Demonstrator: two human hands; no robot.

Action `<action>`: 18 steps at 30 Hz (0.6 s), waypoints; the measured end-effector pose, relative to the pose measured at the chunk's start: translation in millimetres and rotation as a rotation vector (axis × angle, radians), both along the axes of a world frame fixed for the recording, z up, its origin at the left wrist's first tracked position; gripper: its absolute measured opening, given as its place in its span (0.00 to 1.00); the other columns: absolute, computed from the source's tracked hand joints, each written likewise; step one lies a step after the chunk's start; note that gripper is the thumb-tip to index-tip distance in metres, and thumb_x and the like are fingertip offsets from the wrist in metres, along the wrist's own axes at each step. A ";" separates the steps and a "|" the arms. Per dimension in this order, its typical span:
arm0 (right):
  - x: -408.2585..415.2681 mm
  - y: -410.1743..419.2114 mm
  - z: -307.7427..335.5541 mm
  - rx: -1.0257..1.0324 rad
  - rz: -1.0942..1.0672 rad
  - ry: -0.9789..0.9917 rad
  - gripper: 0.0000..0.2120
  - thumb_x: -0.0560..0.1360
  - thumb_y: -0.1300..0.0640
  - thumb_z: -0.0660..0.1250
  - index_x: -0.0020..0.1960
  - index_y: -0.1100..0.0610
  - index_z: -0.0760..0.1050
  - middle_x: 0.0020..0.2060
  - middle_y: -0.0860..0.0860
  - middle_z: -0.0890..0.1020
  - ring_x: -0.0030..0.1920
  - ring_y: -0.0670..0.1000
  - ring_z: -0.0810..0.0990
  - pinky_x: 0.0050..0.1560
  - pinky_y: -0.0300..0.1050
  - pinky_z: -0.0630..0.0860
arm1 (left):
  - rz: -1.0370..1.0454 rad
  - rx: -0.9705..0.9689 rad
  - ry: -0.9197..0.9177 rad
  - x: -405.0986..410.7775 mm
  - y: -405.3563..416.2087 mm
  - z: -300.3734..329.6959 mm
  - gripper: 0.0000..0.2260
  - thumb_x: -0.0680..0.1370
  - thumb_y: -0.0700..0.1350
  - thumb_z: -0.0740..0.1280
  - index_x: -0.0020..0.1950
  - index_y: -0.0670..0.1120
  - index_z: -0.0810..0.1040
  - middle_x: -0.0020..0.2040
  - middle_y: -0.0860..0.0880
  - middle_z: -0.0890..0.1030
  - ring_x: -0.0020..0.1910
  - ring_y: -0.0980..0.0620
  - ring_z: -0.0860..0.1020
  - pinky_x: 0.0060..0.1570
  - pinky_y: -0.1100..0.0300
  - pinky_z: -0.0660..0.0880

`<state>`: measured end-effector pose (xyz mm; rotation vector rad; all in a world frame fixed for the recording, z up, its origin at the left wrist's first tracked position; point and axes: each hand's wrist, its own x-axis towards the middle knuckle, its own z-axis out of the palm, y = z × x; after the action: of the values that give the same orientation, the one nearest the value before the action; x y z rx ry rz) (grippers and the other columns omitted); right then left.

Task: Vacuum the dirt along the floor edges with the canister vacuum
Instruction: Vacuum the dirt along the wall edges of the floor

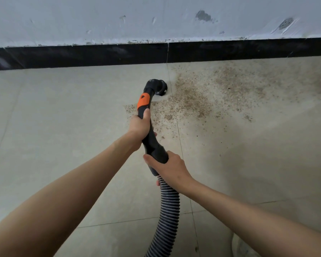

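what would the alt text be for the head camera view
Two bare hands hold a black vacuum handle, the left hand above the right hand, with its round brush nozzle on a tiled floor beside scattered brown dirt near a black baseboard.

We find no words, numbers, brand names or signs that can be read anywhere in this view. The only mark of that kind is a small dark shape on the orange band (143, 102) of the vacuum handle (150, 138), and we cannot tell whether it is a symbol or just a button. The white wall (100, 19) at the far side carries only scuffs and chipped patches, no writing.
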<state>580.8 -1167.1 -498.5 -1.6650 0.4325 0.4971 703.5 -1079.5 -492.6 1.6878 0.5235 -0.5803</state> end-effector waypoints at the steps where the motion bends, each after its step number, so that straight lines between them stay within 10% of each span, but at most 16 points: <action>1: -1.1 1.2 -0.6 0.019 0.014 0.018 0.15 0.73 0.44 0.71 0.39 0.53 0.72 0.23 0.44 0.78 0.24 0.45 0.78 0.27 0.34 0.75 | -0.020 0.014 -0.001 -1.7 2.1 -0.9 0.15 0.82 0.54 0.55 0.53 0.42 0.67 0.39 0.45 0.72 0.27 0.50 0.75 0.30 0.58 0.75; 8: -23.0 7.3 0.1 0.004 0.069 0.215 0.19 0.73 0.37 0.67 0.52 0.51 0.71 0.47 0.49 0.82 0.44 0.46 0.83 0.42 0.38 0.79 | -0.066 -0.017 0.041 -28.9 15.1 -6.4 0.16 0.82 0.55 0.54 0.57 0.42 0.65 0.40 0.44 0.74 0.30 0.48 0.76 0.32 0.56 0.75; 18: -25.3 9.0 21.3 -0.110 0.033 0.172 0.16 0.76 0.41 0.65 0.54 0.52 0.69 0.48 0.55 0.81 0.49 0.57 0.83 0.56 0.58 0.80 | -0.047 -0.128 0.045 -36.8 8.0 3.2 0.14 0.82 0.53 0.55 0.49 0.42 0.66 0.38 0.44 0.72 0.30 0.48 0.74 0.32 0.56 0.74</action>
<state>555.5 -1158.1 -477.2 -1.7439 0.5678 0.6544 666.8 -1071.4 -489.4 1.5725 0.4703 -0.6730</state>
